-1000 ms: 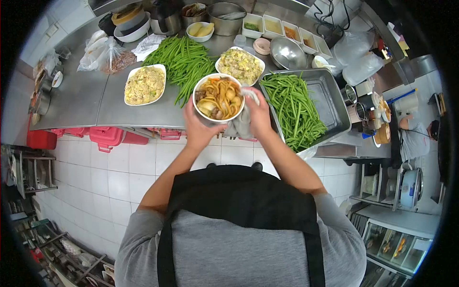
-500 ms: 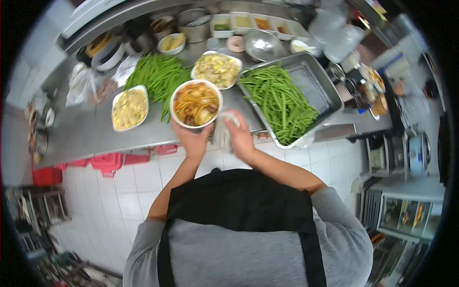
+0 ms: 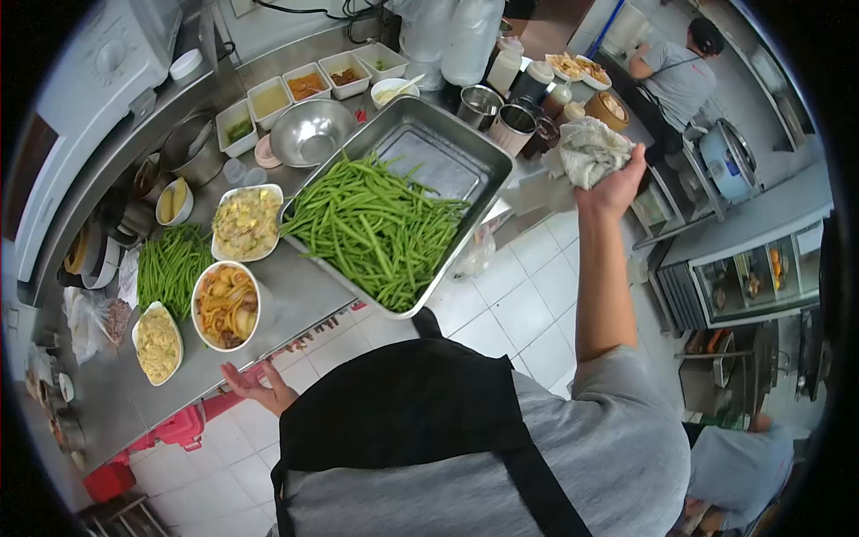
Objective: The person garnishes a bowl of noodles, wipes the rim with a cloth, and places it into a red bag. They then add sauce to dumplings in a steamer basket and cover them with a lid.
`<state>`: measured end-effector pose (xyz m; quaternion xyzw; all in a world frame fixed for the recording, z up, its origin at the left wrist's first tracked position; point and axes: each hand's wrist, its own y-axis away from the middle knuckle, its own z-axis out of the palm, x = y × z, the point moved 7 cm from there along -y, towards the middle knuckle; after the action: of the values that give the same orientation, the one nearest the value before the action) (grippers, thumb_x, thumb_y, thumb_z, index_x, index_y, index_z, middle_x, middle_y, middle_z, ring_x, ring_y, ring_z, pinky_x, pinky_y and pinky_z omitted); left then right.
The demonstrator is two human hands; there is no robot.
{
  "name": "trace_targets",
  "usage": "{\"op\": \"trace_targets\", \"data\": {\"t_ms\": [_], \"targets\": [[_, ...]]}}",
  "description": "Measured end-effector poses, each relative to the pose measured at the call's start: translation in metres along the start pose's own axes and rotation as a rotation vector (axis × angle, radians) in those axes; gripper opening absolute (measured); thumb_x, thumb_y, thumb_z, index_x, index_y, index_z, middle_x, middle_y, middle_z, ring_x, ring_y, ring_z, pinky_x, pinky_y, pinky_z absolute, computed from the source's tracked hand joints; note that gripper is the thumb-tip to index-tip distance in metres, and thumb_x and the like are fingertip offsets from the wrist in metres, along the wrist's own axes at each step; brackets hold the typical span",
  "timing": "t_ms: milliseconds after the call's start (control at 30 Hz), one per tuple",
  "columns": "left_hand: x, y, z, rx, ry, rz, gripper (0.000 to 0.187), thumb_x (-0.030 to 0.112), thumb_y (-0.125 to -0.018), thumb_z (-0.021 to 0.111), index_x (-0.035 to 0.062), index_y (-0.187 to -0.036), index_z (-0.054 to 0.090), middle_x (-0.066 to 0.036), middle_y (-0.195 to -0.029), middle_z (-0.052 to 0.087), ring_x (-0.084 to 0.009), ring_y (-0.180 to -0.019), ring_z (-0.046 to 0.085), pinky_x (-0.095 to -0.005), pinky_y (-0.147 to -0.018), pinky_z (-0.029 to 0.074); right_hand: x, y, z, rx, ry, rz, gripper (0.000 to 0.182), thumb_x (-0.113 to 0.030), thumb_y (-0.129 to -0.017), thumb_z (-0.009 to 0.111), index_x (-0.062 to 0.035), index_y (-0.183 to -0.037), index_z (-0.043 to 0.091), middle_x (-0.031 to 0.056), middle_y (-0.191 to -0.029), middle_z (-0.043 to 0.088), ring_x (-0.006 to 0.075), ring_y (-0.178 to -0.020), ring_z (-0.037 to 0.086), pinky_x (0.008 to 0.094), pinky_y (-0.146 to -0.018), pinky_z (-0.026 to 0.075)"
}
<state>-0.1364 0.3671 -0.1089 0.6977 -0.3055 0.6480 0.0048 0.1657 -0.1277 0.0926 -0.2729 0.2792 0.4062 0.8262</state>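
Note:
Out to the right, my right hand (image 3: 614, 186) grips a crumpled whitish cloth (image 3: 594, 152) above the end of the counter. My left hand (image 3: 259, 387) is open with its fingers spread, just off the counter's front edge. Nearest to it stands a white round tub of noodles (image 3: 225, 307) with reddish sauce. Beside the tub are a white bowl of fried rice (image 3: 246, 224) and a second bowl of fried rice (image 3: 158, 345). A deep metal tray (image 3: 490, 166) of green beans (image 3: 376, 228) lies between my two hands.
Loose green beans (image 3: 172, 268) lie left on the steel counter (image 3: 295, 295). Behind stand a metal bowl (image 3: 313, 132) and several white ingredient containers (image 3: 304, 82). Sauce bottles (image 3: 505, 67) line the right. One person (image 3: 676, 76) stands back right, another person (image 3: 738, 470) lower right.
My left hand has let go of the noodle tub, which now stands on the counter. My right hand has swung far right with the cloth, and the view has turned right.

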Motion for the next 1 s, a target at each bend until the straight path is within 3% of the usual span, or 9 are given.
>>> {"op": "trace_targets", "data": {"t_ms": [200, 267, 400, 567, 633, 733, 800, 833, 1000], "targets": [[0.042, 0.023, 0.032, 0.089, -0.074, -0.03, 0.071, 0.012, -0.082, 0.059, 0.0091, -0.139, 0.017, -0.013, -0.14, 0.023, -0.0245, -0.127, 0.026, -0.0424, -0.099, 0.028, 0.089, -0.108, -0.093, 0.092, -0.095, 0.006, 0.033, -0.033, -0.092, 0.036, -0.0067, -0.106, 0.051, 0.0105, -0.107, 0.057, 0.027, -0.099, 0.056, 0.0405, -0.086, 0.045], [0.05, 0.035, 0.043, 0.115, -0.108, -0.093, 0.067, 0.012, -0.083, 0.058, 0.0087, -0.138, 0.019, -0.012, -0.14, 0.023, -0.0237, -0.126, 0.028, -0.0415, -0.099, 0.029, 0.116, -0.111, -0.147, 0.193, 0.402, -0.204, 0.028, -0.026, -0.09, 0.041, -0.0045, -0.105, 0.05, 0.013, -0.111, 0.055, 0.0275, -0.104, 0.052, 0.0379, -0.089, 0.04], [0.0, 0.073, 0.08, -0.079, 0.015, -0.358, 0.056, 0.014, -0.086, 0.055, 0.0074, -0.134, 0.028, -0.009, -0.135, 0.034, -0.0214, -0.115, 0.04, -0.0372, -0.094, 0.036, 0.16, -0.057, -0.148, -0.418, 1.744, -0.602, 0.04, -0.022, -0.078, 0.059, -0.0032, -0.112, 0.049, 0.0169, -0.118, 0.047, 0.0353, -0.113, 0.042, 0.0449, -0.094, 0.033], [0.019, 0.102, 0.159, -0.512, 0.284, -0.901, 0.042, 0.013, -0.086, 0.056, 0.005, -0.124, 0.041, -0.006, -0.108, 0.052, -0.0139, -0.091, 0.051, -0.0294, -0.065, 0.048, 0.175, -0.074, -0.135, -0.731, 1.737, -0.417, 0.029, 0.001, -0.063, 0.052, -0.0032, -0.091, 0.057, 0.0196, -0.104, 0.05, 0.0382, -0.094, 0.047, 0.0446, -0.082, 0.04], [0.035, 0.089, 0.162, -0.395, 0.106, -0.767, 0.034, 0.009, -0.083, 0.058, 0.0054, -0.114, 0.045, -0.004, -0.093, 0.054, -0.0117, -0.083, 0.051, -0.0272, -0.062, 0.049, 0.179, -0.083, -0.139, -0.748, 1.701, -0.496, 0.025, 0.002, -0.061, 0.054, -0.0031, -0.085, 0.056, 0.019, -0.097, 0.049, 0.0393, -0.092, 0.048, 0.0458, -0.079, 0.041], [0.034, 0.074, 0.164, -0.411, 0.277, -0.776, 0.027, 0.003, -0.077, 0.062, 0.0069, -0.099, 0.047, -0.001, -0.08, 0.053, -0.0109, -0.069, 0.052, -0.0261, -0.059, 0.049, 0.178, -0.096, -0.139, -0.962, 1.68, -0.057, 0.05, -0.006, -0.061, 0.068, -0.0035, -0.106, 0.047, 0.0221, -0.107, 0.046, 0.041, -0.098, 0.049, 0.0452, -0.083, 0.044], [0.034, 0.07, 0.164, -0.409, 0.352, -0.815, 0.025, 0.001, -0.077, 0.061, 0.006, -0.096, 0.047, -0.001, -0.079, 0.053, -0.0115, -0.066, 0.054, -0.0268, -0.058, 0.049, 0.167, -0.092, -0.126, -1.156, 1.905, 0.105, 0.071, -0.021, -0.06, 0.074, -0.003, -0.121, 0.042, 0.0229, -0.124, 0.042, 0.0392, -0.112, 0.045, 0.0411, -0.091, 0.043], [0.035, 0.065, 0.166, -0.402, 0.387, -0.811, 0.024, 0.0, -0.077, 0.061, 0.0055, -0.096, 0.047, -0.001, -0.079, 0.054, -0.0117, -0.066, 0.054, -0.0269, -0.058, 0.049, 0.151, -0.089, -0.098, -1.411, 1.947, 0.003, 0.067, -0.027, -0.06, 0.075, -0.007, -0.119, 0.05, 0.0221, -0.116, 0.052, 0.0368, -0.106, 0.051, 0.0404, -0.088, 0.044], [0.047, 0.052, 0.164, -0.409, 0.409, -0.781, 0.03, 0.003, -0.079, 0.062, 0.0028, -0.106, 0.049, -0.004, -0.082, 0.055, -0.0129, -0.069, 0.056, -0.0263, -0.058, 0.049, 0.0, -0.059, 0.152, -1.775, 1.539, -0.346, 0.025, -0.022, -0.075, 0.065, -0.0091, -0.096, 0.064, 0.0103, -0.096, 0.064, 0.0277, -0.087, 0.061, 0.0383, -0.076, 0.048]]}}
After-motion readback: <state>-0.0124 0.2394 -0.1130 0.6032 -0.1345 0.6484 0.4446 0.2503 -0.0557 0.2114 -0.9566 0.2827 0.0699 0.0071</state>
